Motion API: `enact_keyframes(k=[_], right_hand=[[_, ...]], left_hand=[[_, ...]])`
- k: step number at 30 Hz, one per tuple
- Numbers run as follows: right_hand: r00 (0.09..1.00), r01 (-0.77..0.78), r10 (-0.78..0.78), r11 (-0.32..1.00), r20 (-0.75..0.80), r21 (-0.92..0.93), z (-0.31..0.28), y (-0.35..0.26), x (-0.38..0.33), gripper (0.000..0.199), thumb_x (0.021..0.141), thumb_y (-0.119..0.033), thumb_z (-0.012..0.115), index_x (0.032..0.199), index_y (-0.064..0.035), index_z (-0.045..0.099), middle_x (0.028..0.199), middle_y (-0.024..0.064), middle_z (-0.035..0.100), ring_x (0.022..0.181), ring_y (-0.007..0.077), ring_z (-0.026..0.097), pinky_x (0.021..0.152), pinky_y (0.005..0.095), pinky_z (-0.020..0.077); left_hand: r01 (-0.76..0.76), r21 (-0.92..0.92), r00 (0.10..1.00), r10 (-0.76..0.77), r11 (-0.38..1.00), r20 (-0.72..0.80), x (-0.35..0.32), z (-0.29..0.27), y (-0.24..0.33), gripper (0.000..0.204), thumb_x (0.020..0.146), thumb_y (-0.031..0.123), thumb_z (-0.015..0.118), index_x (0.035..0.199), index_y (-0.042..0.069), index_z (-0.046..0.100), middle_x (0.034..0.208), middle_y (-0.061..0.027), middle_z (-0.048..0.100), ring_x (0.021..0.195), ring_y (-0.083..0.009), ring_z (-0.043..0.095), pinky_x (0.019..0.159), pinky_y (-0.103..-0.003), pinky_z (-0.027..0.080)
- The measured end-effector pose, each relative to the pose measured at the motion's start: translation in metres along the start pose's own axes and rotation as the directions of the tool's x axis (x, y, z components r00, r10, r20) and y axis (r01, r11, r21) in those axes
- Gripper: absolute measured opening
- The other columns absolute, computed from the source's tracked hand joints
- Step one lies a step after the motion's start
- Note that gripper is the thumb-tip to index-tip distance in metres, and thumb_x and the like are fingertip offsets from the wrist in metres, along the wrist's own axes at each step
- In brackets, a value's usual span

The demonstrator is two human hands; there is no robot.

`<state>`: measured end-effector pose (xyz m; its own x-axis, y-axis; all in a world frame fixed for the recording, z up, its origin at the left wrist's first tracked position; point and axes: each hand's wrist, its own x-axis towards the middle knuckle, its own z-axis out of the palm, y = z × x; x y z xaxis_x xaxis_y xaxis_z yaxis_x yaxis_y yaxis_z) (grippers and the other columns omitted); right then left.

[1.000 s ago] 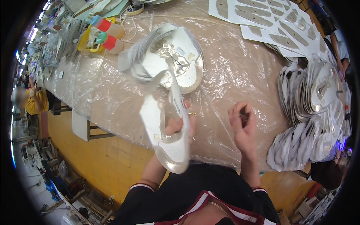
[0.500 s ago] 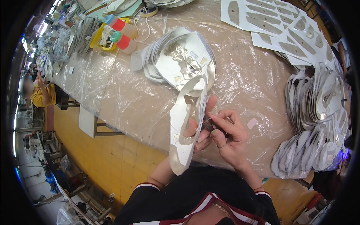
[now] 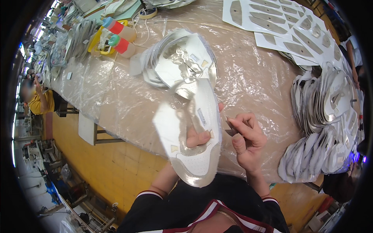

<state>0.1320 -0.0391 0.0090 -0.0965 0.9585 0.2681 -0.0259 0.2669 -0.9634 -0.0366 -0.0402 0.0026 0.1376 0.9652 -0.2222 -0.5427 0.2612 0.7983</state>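
Pinching shoe upper (image 3: 196, 165) in left hand (image 3: 197, 139), right hand (image 3: 251, 143) beside it, pinching dark tool (image 3: 231, 132)

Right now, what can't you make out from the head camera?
Head view:
Left hand: most fingers hidden behind the shoe piece.
Dark tool: partly covered by the fingers of the right hand.
Shoe piece's far left tip: blurred, apparently by motion.
White sheets: cut off by the top edge.
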Motion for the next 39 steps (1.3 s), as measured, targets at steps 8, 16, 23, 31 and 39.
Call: enact_keyframes(k=[8, 16, 23, 31, 39], right_hand=[[0.979, -0.1, 0.099, 0.995, 0.176, -0.003, -0.018, -0.005, 0.005, 0.032, 0.089, -0.01, 0.07, 0.12, -0.0006, 0.068, 0.105, 0.0092, 0.056, 0.089, 0.0147, 0.057, 0.075, 0.0253, 0.0469], [0.973, -0.18, 0.139, 0.955, 0.182, 0.234, -0.008, 0.0, -0.001, 0.032, 0.091, -0.012, 0.069, 0.119, 0.0013, 0.068, 0.105, 0.0092, 0.056, 0.094, 0.0157, 0.056, 0.08, 0.0258, 0.0455], [0.993, 0.0, -0.002, 1.0, 0.114, 0.024, -0.01, 0.0, 0.002, 0.027, 0.088, -0.009, 0.072, 0.114, -0.0019, 0.071, 0.102, 0.0083, 0.057, 0.087, 0.0149, 0.058, 0.075, 0.0268, 0.0477], [0.996, 0.078, -0.074, 0.99, 0.041, -0.114, -0.012, -0.001, 0.001, 0.025, 0.085, -0.004, 0.074, 0.11, -0.0029, 0.073, 0.099, 0.0075, 0.057, 0.081, 0.0133, 0.058, 0.07, 0.0254, 0.0476], [0.997, 0.063, -0.061, 0.997, 0.04, -0.05, -0.012, 0.002, 0.001, 0.024, 0.087, -0.006, 0.073, 0.11, 0.0, 0.072, 0.099, 0.0086, 0.057, 0.082, 0.0137, 0.057, 0.07, 0.025, 0.0467]], left_hand=[[0.043, 0.208, 0.999, -0.047, 0.977, 0.016, 0.0, -0.006, 0.019, 0.093, 0.069, 0.026, 0.073, 0.147, -0.001, 0.03, 0.138, -0.0198, 0.05, 0.126, -0.0296, 0.05, 0.108, -0.039, 0.039], [0.061, 0.15, 0.997, -0.069, 0.987, 0.045, -0.001, -0.002, 0.014, 0.09, 0.074, 0.028, 0.072, 0.148, -0.001, 0.03, 0.142, -0.0195, 0.047, 0.131, -0.0294, 0.046, 0.111, -0.039, 0.036], [0.098, 0.119, 0.989, -0.11, 0.988, 0.102, -0.001, -0.003, 0.01, 0.089, 0.076, 0.026, 0.071, 0.15, -0.001, 0.028, 0.147, -0.019, 0.043, 0.133, -0.0285, 0.044, 0.113, -0.039, 0.033], [0.162, 0.066, 0.986, -0.165, 0.984, 0.036, 0.001, 0.006, 0.011, 0.105, 0.067, 0.029, 0.076, 0.153, 0.003, 0.021, 0.142, -0.0189, 0.045, 0.138, -0.0298, 0.04, 0.115, -0.039, 0.033], [0.057, 0.079, 0.991, -0.066, 0.995, 0.116, 0.0, 0.01, 0.013, 0.08, 0.078, 0.024, 0.068, 0.146, -0.001, 0.033, 0.133, -0.0149, 0.052, 0.125, -0.0242, 0.051, 0.107, -0.036, 0.039]])
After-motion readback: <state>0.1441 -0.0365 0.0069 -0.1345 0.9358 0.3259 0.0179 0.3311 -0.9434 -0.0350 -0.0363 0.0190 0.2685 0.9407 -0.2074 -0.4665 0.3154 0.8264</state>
